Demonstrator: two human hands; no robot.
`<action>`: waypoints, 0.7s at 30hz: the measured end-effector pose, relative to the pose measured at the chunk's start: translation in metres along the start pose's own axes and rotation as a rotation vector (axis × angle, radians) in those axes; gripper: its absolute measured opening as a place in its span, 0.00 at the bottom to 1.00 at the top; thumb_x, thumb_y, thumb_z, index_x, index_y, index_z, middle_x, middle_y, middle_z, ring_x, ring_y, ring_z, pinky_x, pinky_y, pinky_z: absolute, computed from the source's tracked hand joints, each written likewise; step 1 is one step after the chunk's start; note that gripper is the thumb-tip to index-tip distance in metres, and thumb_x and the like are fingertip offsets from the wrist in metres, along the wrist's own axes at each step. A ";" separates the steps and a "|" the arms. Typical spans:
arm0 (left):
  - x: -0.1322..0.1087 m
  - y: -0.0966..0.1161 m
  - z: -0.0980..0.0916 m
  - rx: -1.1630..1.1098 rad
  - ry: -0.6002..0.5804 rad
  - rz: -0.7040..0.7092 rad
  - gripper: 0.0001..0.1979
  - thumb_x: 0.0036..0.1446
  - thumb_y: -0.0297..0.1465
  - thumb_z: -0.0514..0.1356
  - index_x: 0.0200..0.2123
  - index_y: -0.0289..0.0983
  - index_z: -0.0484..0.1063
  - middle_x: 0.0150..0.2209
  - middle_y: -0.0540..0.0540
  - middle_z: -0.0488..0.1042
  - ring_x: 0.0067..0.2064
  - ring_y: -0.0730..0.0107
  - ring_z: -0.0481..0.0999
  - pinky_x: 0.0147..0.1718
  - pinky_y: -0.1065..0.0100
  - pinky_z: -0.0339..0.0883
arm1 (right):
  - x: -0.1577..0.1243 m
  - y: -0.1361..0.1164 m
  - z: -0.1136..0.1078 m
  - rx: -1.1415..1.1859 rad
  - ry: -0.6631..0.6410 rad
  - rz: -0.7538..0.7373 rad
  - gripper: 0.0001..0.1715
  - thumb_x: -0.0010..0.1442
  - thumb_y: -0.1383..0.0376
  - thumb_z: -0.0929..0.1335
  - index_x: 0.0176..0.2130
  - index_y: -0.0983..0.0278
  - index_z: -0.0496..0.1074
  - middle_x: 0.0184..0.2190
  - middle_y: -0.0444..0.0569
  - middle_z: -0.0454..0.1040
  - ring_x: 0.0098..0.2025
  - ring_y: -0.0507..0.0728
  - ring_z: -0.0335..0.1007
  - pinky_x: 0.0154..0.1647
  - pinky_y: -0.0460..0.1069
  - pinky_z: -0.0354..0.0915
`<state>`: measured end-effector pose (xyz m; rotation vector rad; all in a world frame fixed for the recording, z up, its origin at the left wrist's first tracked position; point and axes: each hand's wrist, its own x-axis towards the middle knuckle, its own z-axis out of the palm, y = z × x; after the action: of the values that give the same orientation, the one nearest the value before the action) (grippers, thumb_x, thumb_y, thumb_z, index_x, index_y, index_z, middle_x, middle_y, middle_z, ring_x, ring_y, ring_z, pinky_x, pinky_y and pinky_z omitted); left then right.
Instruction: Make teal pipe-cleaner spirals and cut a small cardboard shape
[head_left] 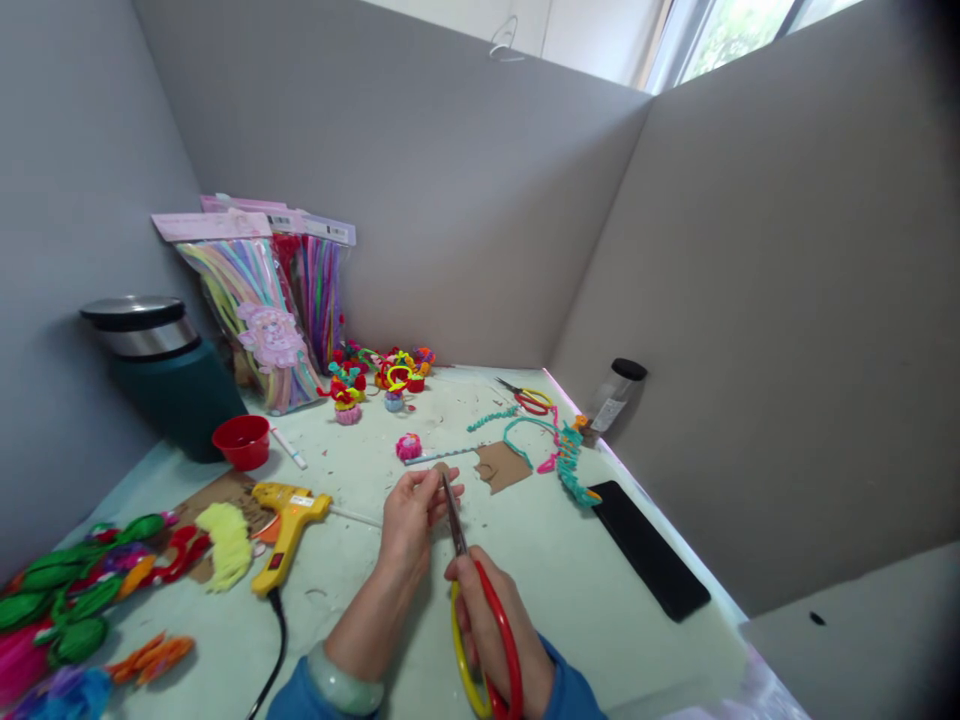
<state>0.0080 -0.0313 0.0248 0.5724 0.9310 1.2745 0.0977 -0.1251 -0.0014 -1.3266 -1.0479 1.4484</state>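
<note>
My right hand [491,630] grips red-and-yellow-handled scissors [480,600], blades pointing up toward my left hand. My left hand [411,520] pinches a small brown cardboard piece [442,470] at its fingertips, right at the scissor tips. Both hands hover over the pale green table [540,560]. A pink pom-pom [408,446] on a light blue stick lies just beyond my left hand.
A yellow glue gun [285,525] lies left, by a red bowl [241,441] and dark flask [161,370]. Pipe-cleaner packs [262,300] lean on the back wall. Small fuzzy figures [379,380], brown cardboard [501,465], teal pipe cleaners [566,465], second scissors [529,400], black phone [649,548], jar [616,395].
</note>
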 end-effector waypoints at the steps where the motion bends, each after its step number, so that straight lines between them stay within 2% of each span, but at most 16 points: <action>1: 0.000 0.000 0.000 0.007 0.000 0.000 0.10 0.49 0.32 0.63 0.31 0.35 0.65 0.37 0.39 0.78 0.31 0.68 0.78 0.32 0.69 0.70 | 0.000 0.000 0.000 -0.019 0.012 -0.001 0.26 0.58 0.43 0.58 0.33 0.63 0.62 0.18 0.38 0.58 0.15 0.45 0.51 0.14 0.42 0.49; 4: 0.000 0.001 -0.001 0.039 -0.012 0.008 0.11 0.47 0.33 0.63 0.31 0.35 0.65 0.36 0.40 0.78 0.30 0.69 0.78 0.30 0.71 0.69 | -0.002 -0.003 -0.001 -0.024 0.023 0.006 0.29 0.58 0.41 0.56 0.35 0.63 0.63 0.18 0.38 0.59 0.13 0.44 0.52 0.12 0.41 0.50; 7: 0.003 0.001 -0.004 0.093 -0.035 0.049 0.13 0.47 0.35 0.63 0.31 0.35 0.64 0.35 0.40 0.78 0.29 0.69 0.78 0.28 0.71 0.68 | -0.004 -0.013 -0.006 0.056 -0.031 0.041 0.32 0.57 0.40 0.55 0.36 0.64 0.63 0.17 0.37 0.60 0.12 0.44 0.51 0.11 0.40 0.48; 12: 0.010 0.000 -0.008 0.286 -0.066 0.226 0.14 0.46 0.38 0.63 0.30 0.35 0.65 0.28 0.45 0.77 0.25 0.71 0.75 0.27 0.70 0.68 | -0.006 -0.032 -0.021 0.162 -0.110 0.151 0.36 0.54 0.37 0.54 0.35 0.65 0.64 0.15 0.37 0.61 0.10 0.44 0.51 0.10 0.40 0.47; 15: 0.012 -0.001 -0.009 0.350 -0.069 0.292 0.13 0.47 0.38 0.63 0.30 0.35 0.66 0.27 0.46 0.77 0.25 0.72 0.74 0.27 0.70 0.67 | -0.006 -0.031 -0.023 0.113 -0.111 0.104 0.34 0.56 0.39 0.54 0.34 0.65 0.63 0.16 0.37 0.60 0.11 0.44 0.51 0.11 0.40 0.47; 18: 0.010 0.001 -0.008 0.262 -0.098 0.185 0.13 0.47 0.37 0.63 0.30 0.35 0.65 0.30 0.44 0.78 0.24 0.73 0.74 0.26 0.72 0.67 | -0.007 -0.025 -0.018 0.027 -0.066 0.000 0.30 0.58 0.42 0.55 0.35 0.64 0.63 0.17 0.38 0.60 0.12 0.44 0.51 0.12 0.41 0.48; 21: 0.007 0.003 -0.006 0.148 -0.134 0.047 0.13 0.48 0.35 0.63 0.33 0.34 0.66 0.33 0.41 0.78 0.26 0.74 0.74 0.26 0.73 0.68 | -0.008 -0.021 -0.014 0.001 -0.037 -0.038 0.29 0.59 0.42 0.55 0.34 0.64 0.63 0.18 0.39 0.60 0.12 0.44 0.51 0.12 0.42 0.49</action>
<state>0.0017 -0.0250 0.0220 0.7903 0.9092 1.1999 0.1132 -0.1274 0.0196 -1.2773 -1.0909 1.4497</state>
